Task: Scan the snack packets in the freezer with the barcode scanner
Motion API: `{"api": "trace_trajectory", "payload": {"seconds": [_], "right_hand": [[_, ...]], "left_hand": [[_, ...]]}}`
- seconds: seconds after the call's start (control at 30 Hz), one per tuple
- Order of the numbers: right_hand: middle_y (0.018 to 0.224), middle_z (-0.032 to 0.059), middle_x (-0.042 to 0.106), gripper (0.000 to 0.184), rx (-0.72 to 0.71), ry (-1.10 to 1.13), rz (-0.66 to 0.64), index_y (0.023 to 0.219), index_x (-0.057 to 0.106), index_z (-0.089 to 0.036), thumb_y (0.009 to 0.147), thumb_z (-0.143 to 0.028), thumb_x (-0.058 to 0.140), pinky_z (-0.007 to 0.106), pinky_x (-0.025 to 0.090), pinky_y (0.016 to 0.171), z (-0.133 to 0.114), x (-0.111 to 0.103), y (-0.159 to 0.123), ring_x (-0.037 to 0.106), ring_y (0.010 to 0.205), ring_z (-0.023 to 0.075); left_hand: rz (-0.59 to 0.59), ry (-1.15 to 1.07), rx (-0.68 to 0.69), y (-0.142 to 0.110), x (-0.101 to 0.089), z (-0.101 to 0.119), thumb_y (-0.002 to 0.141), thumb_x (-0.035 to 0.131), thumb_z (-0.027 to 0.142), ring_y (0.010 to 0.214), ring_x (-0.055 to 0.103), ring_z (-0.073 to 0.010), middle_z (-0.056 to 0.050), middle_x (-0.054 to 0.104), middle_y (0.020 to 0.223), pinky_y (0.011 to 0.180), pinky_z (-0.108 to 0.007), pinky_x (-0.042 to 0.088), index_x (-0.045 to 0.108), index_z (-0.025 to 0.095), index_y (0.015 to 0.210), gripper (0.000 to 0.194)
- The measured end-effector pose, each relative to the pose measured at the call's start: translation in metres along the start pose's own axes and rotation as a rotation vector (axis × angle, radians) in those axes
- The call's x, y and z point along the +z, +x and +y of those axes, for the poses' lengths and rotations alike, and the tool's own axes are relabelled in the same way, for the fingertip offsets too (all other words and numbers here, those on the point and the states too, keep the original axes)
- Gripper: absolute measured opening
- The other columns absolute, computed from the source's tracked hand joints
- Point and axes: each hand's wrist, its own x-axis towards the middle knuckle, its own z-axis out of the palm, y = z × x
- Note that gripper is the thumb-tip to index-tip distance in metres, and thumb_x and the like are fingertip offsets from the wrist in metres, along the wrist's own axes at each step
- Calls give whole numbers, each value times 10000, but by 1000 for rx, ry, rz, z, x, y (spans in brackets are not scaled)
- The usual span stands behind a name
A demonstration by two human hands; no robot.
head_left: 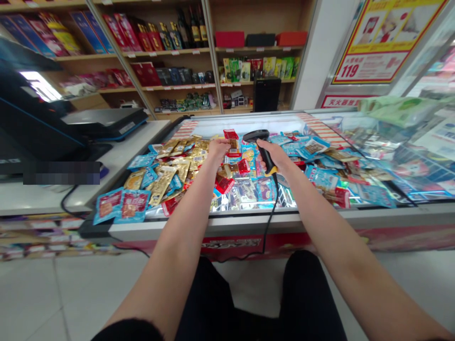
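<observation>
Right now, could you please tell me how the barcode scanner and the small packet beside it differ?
The barcode scanner is black, rigid and pistol-shaped, while the packet is flat, wrapped in red and gold. The scanner is wrapped in the right hand and trails a cord; the packet sits at the left hand's fingertips. Both are raised above the heap of foil packets in the display freezer.

The bare left forearm [181, 232] and bare right forearm [320, 232] reach forward and inward, hands well apart. The left hand [218, 149] is raised with its fingers bunched, their tips hard to make out. The right hand [273, 155] curls closed, its wrist angled slightly inward.
</observation>
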Motion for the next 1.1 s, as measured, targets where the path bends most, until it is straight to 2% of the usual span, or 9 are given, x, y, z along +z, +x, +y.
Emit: {"api": "trace_trajectory", "payload": {"seconds": [0.17,0.3,0.4,0.5,0.57,0.67,0.77,0.93,1.1], "right_hand": [[490,-19,548,298,-46,56,95,794,518,-196,907,-455,614,217,383,298,-10,-28,-19,464,330,112],[495,-28,540,327,-98,63,172,796,516,-201,885,-495,627,214,382,302,-24,-56,-37,472,336,111],[511,-29,546,342,-161,44,252,781,523,-203,871,-513,634,217,393,318,-36,-79,-50,479,345,107],[521,-27,554,325,-186,52,316,778,524,-203,883,-498,613,222,395,326,-43,-102,-62,476,351,106],[519,-25,559,292,-173,63,331,794,529,-204,903,-469,585,227,403,330,-43,-114,-67,476,357,111],[507,-25,556,263,-137,68,344,804,529,-205,921,-438,559,231,405,328,-37,-124,-72,477,366,118],[515,-21,557,292,-134,68,352,777,514,-204,907,-455,587,220,398,324,-30,-119,-73,478,368,111],[508,-18,548,336,-81,44,271,749,492,-209,888,-486,622,222,396,320,-26,-89,-63,475,357,113],[493,-15,548,296,-66,-17,156,767,522,-196,892,-443,630,223,389,314,-15,-48,-43,467,344,114]], "left_hand": [[-147,-28,-72,-17,38,13,572,660,16,541,570,-119,33,531,509,609,-245,476,613,155,666,174],[-273,-123,-85,-31,89,30,632,640,18,629,630,-139,8,578,567,703,-271,520,613,144,714,153],[-398,-206,-49,-40,129,42,708,588,36,741,665,-137,-32,658,728,800,-280,525,616,130,813,145],[-387,-154,2,-49,157,45,687,598,21,928,681,-161,-82,709,970,890,-292,501,603,144,990,327],[-353,-36,72,-53,165,40,650,583,-11,1004,669,-181,-108,709,1067,924,-305,486,606,147,1027,409],[-309,118,190,-55,158,28,596,543,-47,1027,661,-203,-100,722,1034,931,-316,479,646,149,923,395],[-299,193,264,-52,137,20,573,522,-55,981,661,-201,-68,724,919,913,-310,479,648,154,791,327],[-308,446,263,-45,81,22,524,534,-74,925,657,-236,-66,692,791,871,-321,475,629,172,697,316],[-318,717,143,-45,26,26,359,618,-115,866,656,-288,-14,607,607,847,-326,471,580,199,542,366]]}}
